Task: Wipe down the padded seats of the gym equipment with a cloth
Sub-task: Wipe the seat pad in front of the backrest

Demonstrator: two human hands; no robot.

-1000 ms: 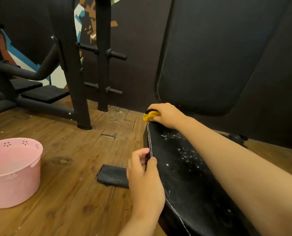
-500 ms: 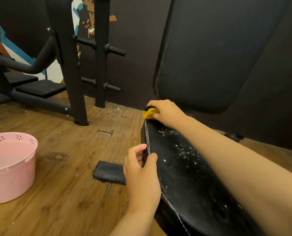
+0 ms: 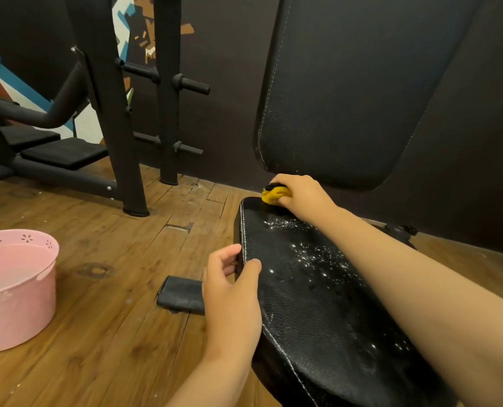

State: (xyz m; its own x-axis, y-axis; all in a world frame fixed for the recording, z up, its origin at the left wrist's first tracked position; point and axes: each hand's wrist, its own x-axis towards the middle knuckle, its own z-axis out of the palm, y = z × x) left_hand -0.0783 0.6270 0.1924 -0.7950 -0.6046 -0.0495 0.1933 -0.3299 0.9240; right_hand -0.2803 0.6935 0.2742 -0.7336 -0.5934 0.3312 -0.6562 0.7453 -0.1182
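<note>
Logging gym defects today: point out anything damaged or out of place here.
Floorboards left of the seat are chipped and gapped. A dark pad lies on the floor beside it. White flecks speckle the seat near the cloth.

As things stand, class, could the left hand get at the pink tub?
Probably yes, with a lean: the left hand grips the seat edge and must let go first, but only floor and a low dark pad lie between it and the pink tub.

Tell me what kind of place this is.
Most likely a gym: a black padded seat with an upright backrest, a steel rack with pegs for weight plates, and another machine's low pads.
</note>
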